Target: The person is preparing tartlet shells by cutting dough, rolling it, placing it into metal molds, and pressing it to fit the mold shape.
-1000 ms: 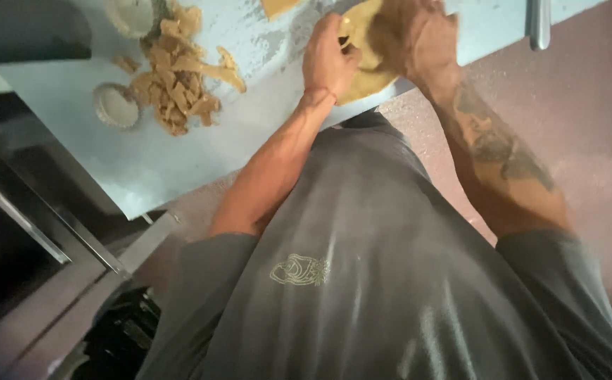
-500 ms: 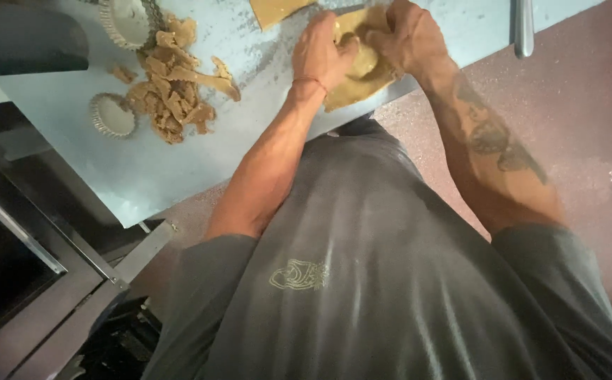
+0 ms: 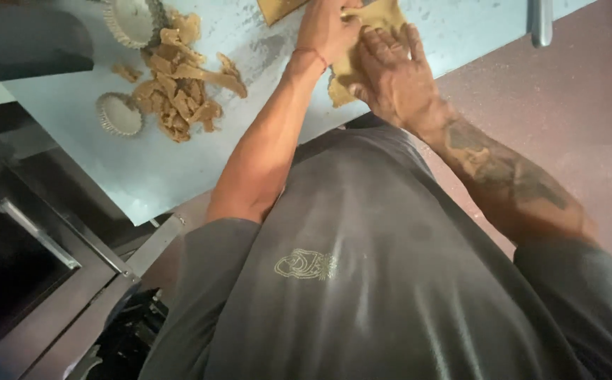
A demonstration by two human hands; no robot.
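Dough sheet (image 3: 383,17) lay at 12 o'clock on the pale worktop (image 3: 179,162), under both hands. Right hand (image 3: 397,77) was spread flat, pressing its near edge; left hand (image 3: 327,28) w/ fingers prob. curled, pinching dough, partly cropped. Scraps (image 3: 179,84) & tart tins (image 3: 118,114) at 10.

dough sheet (image 3: 380,17) | tan, flat | on pale-blue table edge, under both hands

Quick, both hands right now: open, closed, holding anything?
Left hand: on the dough sheet, fingers partly cut off; open or closed cannot be told.
Right hand: open, flat on the dough sheet.
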